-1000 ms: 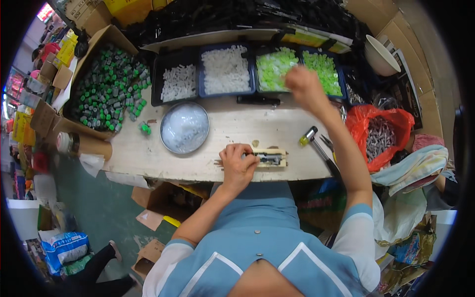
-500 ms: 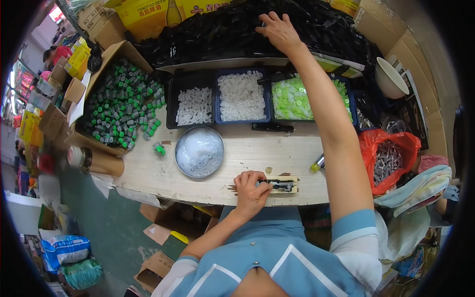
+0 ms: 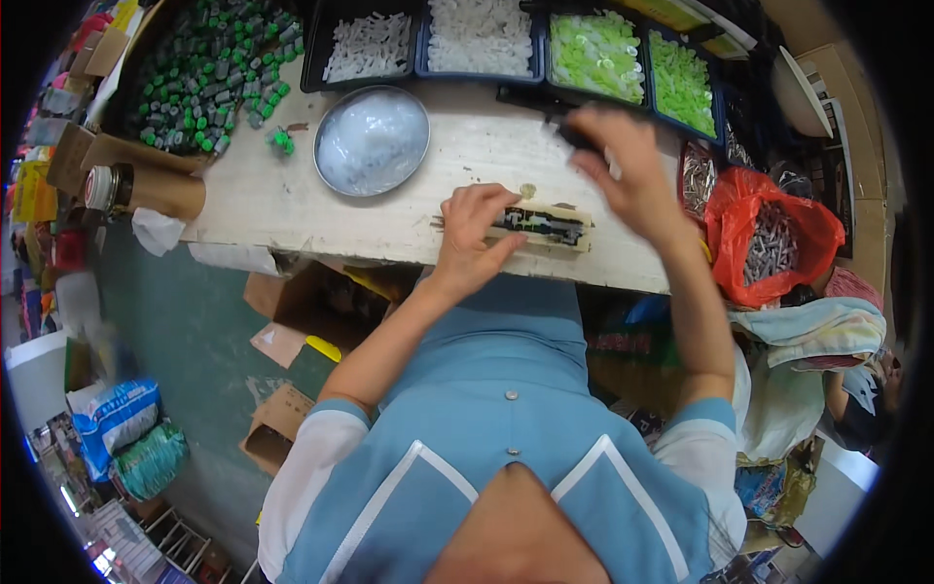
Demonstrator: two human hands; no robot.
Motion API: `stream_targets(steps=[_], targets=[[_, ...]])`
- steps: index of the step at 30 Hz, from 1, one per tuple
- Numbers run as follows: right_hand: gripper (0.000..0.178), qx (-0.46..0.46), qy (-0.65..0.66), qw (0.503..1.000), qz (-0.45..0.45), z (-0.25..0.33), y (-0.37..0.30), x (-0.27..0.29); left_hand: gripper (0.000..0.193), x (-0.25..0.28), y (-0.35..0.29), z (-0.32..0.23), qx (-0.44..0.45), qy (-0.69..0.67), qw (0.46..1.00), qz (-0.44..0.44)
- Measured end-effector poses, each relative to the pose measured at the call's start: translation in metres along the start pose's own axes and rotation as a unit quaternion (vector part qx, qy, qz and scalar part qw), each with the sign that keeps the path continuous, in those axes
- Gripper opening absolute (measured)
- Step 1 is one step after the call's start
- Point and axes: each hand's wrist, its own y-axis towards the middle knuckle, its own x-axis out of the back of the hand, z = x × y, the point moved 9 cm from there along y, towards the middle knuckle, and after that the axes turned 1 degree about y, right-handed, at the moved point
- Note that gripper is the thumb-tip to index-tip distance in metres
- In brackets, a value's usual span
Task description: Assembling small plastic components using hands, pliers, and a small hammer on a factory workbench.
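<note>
My left hand [image 3: 471,234] is at the table's front edge, thumb and fingers closed about the left end of a small pale wooden block [image 3: 576,239]. A long black plastic part [image 3: 538,223] with lighter bits inside lies in that block. Above and to the right of it, my right hand [image 3: 628,170] is blurred by motion and carries a dark, elongated plastic piece [image 3: 576,135]; its exact shape is smeared. Beyond my right hand stand trays of light green discs [image 3: 595,54] and small green pieces [image 3: 679,80].
A round metal bowl [image 3: 371,141] with a plastic-covered heap stands left of the block. Behind are trays of translucent white pieces [image 3: 480,39] and pale sticks [image 3: 368,47]. Green-and-grey parts [image 3: 209,83] fill a carton at left. A red bag [image 3: 725,243] of metal-coloured pieces sits at right.
My right hand has come back from the black pile at the rear toward the block, carrying a dark piece. My left hand stays at the block, its thumb and fingers now wider apart. The view has tilted down.
</note>
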Motion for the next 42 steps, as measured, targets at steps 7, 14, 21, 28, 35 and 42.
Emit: stream_targets(steps=[7, 14, 21, 28, 35, 42], targets=[[0.031, -0.061, -0.051, 0.996, 0.045, 0.037, -0.056, -0.050, 0.050, 0.019, -0.021, 0.012, 0.042, -0.047, 0.996, -0.065], [0.028, -0.028, -0.054, 0.997, 0.053, 0.050, -0.053, -0.075, 0.049, 0.022, -0.020, 0.013, 0.041, -0.060, 0.996, -0.057], [0.030, -0.034, -0.056, 0.996, 0.065, 0.047, -0.054, -0.079, 0.050, 0.015, -0.010, 0.010, 0.008, -0.030, 0.999, -0.005], [0.030, -0.199, -0.100, 0.971, -0.086, -0.029, -0.111, 0.001, 0.047, 0.016, 0.005, -0.008, -0.084, 0.062, 0.992, 0.074], [0.012, -0.251, -0.299, 0.921, -0.001, -0.068, -0.170, 0.001, 0.047, -0.008, 0.006, -0.030, -0.189, 0.179, 0.951, 0.168], [0.015, -0.283, 0.029, 0.959, -0.024, -0.027, -0.140, 0.011, 0.053, -0.021, 0.009, -0.028, -0.183, 0.251, 0.920, 0.241]])
